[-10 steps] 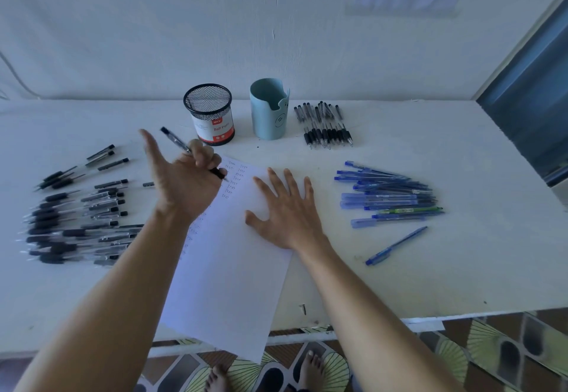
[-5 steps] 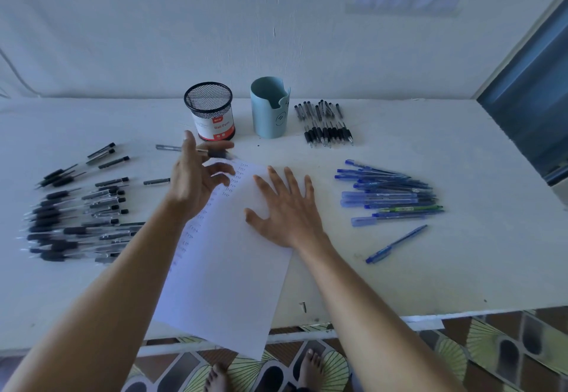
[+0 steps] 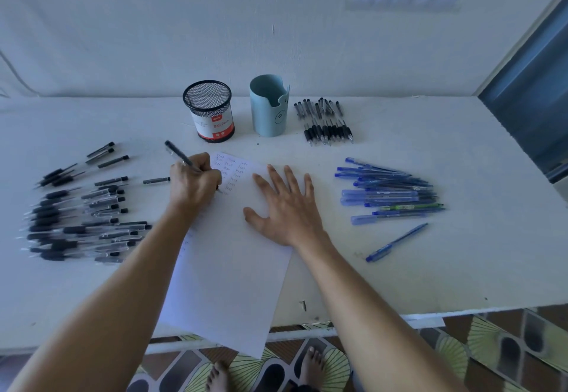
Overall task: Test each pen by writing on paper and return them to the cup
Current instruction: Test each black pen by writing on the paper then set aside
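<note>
On the white table [image 3: 399,268] our left grip [image 3: 193,184] curls round a black pen [image 3: 178,155] over the paper [image 3: 227,268] at the front edge, while our right grip [image 3: 284,207] lies flat on it, fingers straight.

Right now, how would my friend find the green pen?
Look at the white table, then at the heap of blue pens right of the paper. Near the heap's front edge lies the green pen, the only one there that isn't blue.
</note>
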A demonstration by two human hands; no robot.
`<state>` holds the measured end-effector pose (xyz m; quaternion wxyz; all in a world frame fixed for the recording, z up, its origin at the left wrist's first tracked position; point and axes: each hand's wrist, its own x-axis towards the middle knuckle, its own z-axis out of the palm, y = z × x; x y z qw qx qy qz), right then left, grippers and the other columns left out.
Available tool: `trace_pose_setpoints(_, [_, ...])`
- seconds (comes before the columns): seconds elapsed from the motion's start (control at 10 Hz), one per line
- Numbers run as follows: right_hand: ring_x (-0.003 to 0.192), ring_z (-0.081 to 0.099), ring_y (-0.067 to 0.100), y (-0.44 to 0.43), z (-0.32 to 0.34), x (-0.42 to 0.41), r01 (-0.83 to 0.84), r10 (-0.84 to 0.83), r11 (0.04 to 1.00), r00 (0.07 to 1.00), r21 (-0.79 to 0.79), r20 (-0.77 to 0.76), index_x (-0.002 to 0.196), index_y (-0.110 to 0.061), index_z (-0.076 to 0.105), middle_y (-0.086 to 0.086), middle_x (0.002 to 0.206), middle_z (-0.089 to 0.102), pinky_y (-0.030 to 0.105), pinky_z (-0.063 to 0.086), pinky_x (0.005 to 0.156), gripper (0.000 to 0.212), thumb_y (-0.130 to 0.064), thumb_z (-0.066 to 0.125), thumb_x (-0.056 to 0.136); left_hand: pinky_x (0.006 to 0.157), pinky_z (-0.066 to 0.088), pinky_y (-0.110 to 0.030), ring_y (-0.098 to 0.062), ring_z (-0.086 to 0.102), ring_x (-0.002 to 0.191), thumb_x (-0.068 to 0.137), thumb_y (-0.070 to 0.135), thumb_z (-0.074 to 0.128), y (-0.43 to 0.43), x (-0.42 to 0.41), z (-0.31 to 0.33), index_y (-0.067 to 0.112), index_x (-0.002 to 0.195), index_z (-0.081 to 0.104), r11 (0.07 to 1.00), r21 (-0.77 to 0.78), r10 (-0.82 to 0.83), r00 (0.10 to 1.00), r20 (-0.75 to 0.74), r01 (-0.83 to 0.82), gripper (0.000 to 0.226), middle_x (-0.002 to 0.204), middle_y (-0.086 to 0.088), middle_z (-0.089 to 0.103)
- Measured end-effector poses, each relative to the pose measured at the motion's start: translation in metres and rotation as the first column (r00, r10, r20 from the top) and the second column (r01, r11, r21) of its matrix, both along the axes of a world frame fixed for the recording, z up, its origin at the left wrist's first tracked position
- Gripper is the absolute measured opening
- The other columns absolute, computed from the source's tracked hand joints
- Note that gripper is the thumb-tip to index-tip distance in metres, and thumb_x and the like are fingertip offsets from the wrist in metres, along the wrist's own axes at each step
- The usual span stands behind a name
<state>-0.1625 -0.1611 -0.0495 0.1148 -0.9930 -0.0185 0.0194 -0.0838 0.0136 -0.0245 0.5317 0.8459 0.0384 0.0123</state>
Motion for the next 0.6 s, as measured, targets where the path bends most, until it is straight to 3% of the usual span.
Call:
trace_pose_setpoints(0.2, [0.154,-0.005,0.025,0.0000,-0.0012,0.0004,0.001,-0.001,1.000,1.000,0.001,0.005,0.157,-0.036,0.014,-0.005,0.168,0.002,0.058,-0.008,0.119,0.077,-0.070,0.033,0.091,0.050,0.026,-0.031,-0.020,0.028,0.059,0.056,0.004,0.050,0.0000,-0.0019,0.0011,0.007,0.062,0.033,0.996,0.092,-0.021,1.000,0.015,0.019,0.018,0.058,-0.009,0.032])
trace_pose_setpoints(0.4, [0.154,-0.007,0.025,-0.0006,-0.0003,0.0006,-0.004,0.004,1.000,1.000,0.003,-0.009,0.158,-0.036,0.012,-0.005,0.168,0.000,0.058,-0.010,0.119,0.077,-0.070,0.031,0.091,0.052,0.017,-0.028,-0.019,0.022,0.063,0.065,-0.009,0.049,-0.0055,-0.0043,0.0039,0.012,0.058,0.031,0.984,0.178,-0.027,0.999,0.039,0.020,0.029,0.060,-0.006,0.023])
trace_pose_setpoints(0.6, [0.154,-0.008,0.025,-0.0004,-0.0009,0.0005,-0.002,0.002,1.000,1.000,0.003,-0.008,0.158,-0.036,0.011,-0.005,0.168,0.000,0.058,-0.010,0.119,0.077,-0.070,0.031,0.091,0.051,0.019,-0.027,-0.019,0.023,0.062,0.066,-0.008,0.049,-0.0036,-0.0031,0.0005,0.011,0.058,0.031,0.988,0.154,-0.036,0.998,0.054,0.027,0.028,0.061,-0.007,0.026])
